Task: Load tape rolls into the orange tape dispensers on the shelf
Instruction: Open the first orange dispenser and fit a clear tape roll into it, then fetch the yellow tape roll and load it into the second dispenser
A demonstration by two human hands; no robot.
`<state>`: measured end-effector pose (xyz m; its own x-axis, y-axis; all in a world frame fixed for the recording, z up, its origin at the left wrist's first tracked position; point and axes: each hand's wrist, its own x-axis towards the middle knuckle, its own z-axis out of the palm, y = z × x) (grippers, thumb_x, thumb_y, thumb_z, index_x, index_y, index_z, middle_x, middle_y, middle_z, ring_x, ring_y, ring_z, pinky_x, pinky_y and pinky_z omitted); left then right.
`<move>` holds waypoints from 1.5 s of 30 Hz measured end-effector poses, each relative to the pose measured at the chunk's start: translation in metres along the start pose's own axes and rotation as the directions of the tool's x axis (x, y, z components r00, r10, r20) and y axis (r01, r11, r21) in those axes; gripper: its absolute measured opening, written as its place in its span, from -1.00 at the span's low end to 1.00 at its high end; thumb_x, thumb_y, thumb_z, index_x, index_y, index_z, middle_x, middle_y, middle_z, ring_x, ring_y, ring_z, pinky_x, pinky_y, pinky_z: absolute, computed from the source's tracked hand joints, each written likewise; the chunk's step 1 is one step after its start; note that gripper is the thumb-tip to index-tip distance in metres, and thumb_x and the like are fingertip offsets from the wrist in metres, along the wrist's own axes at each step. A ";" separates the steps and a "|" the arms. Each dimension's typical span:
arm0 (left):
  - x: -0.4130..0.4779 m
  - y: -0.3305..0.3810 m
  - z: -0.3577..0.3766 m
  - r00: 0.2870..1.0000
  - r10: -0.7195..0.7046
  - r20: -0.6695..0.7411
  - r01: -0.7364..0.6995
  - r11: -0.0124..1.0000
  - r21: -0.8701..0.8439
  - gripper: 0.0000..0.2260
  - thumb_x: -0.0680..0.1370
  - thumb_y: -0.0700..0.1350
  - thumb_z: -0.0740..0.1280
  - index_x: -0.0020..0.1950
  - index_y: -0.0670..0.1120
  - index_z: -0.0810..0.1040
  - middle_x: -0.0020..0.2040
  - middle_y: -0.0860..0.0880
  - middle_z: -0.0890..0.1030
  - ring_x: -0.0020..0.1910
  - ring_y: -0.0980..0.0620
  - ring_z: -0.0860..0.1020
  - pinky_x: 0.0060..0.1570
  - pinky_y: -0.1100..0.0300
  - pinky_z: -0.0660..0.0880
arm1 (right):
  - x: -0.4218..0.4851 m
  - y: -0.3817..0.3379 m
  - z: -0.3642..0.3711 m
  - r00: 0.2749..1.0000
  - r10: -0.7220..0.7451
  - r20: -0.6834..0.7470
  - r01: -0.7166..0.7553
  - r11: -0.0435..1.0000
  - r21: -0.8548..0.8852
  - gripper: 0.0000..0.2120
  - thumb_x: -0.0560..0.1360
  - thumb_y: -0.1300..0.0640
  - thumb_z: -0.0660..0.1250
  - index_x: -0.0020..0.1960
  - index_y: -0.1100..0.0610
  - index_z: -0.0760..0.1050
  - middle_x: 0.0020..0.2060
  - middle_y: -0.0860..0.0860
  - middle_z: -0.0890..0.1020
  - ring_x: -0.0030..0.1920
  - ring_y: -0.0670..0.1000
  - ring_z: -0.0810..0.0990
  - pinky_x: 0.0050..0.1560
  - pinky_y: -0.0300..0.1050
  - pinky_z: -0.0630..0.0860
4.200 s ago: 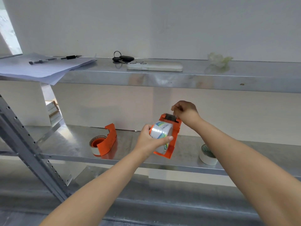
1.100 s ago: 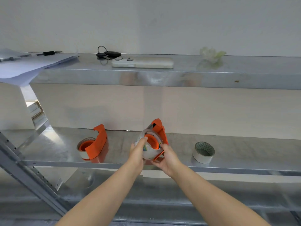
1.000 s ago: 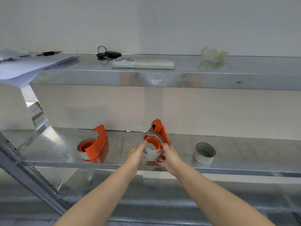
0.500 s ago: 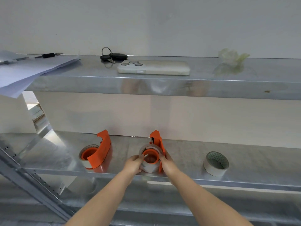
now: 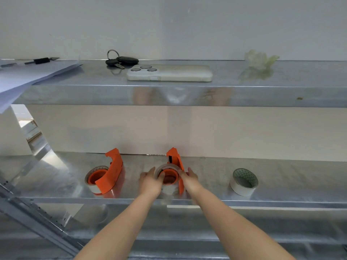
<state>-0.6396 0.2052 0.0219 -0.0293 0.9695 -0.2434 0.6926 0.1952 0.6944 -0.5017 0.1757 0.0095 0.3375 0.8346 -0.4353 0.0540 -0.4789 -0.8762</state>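
An orange tape dispenser (image 5: 175, 159) stands on the middle metal shelf (image 5: 281, 177) with a clear tape roll (image 5: 166, 168) on its orange hub. My left hand (image 5: 150, 182) grips the roll's left side. My right hand (image 5: 189, 180) holds the dispenser's right side. A second orange dispenser (image 5: 110, 172) with a tape roll in it rests to the left. A loose white tape roll (image 5: 244, 182) lies to the right on the same shelf.
The upper shelf (image 5: 187, 94) carries a phone (image 5: 169, 73), keys (image 5: 120, 60), papers (image 5: 28, 76) with a pen, and a crumpled plastic piece (image 5: 260, 59). A slanted metal upright (image 5: 37, 220) crosses the lower left. A lower shelf lies below.
Both hands lowered the dispenser with its roll from the air down onto the middle shelf. The camera came closer to the shelf.
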 end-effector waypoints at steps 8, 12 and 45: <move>-0.009 0.075 0.029 0.938 0.321 0.128 -0.314 0.947 -0.073 -0.39 0.43 0.07 0.41 0.41 -0.10 0.36 0.44 -0.14 0.35 0.44 -0.10 0.28 0.41 0.08 0.25 | -0.023 -0.004 -0.085 0.935 -0.220 -0.278 0.185 0.972 -0.147 -0.28 0.36 0.01 0.45 0.41 0.16 0.23 0.41 0.15 0.28 0.39 0.12 0.31 0.39 0.00 0.31; -0.029 0.106 0.078 0.882 0.414 0.225 -0.407 0.910 -0.080 -0.25 0.40 0.11 0.44 0.50 -0.07 0.21 0.54 -0.07 0.17 0.52 -0.01 0.12 0.48 0.14 0.07 | -0.040 0.012 -0.136 0.889 -0.235 -0.392 0.157 0.963 -0.221 -0.27 0.33 0.06 0.48 0.40 0.19 0.24 0.33 0.17 0.40 0.33 0.12 0.39 0.31 -0.11 0.33; -0.172 0.259 0.299 0.666 0.578 0.470 -0.423 0.813 -0.400 -0.40 0.31 -0.15 0.54 0.30 -0.11 0.42 0.27 -0.08 0.53 0.25 -0.01 0.46 0.15 0.09 0.48 | -0.102 0.098 -0.400 0.769 -0.312 -0.558 0.151 0.937 -0.315 -0.46 0.29 0.13 0.47 0.22 0.12 0.39 0.14 0.11 0.55 0.15 0.09 0.50 0.10 -0.12 0.46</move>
<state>-0.2396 0.0445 0.0415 0.7201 0.6894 -0.0791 0.2868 -0.1920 0.9385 -0.1549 -0.0654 0.0511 0.7669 0.6395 0.0535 0.3978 -0.4084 -0.8215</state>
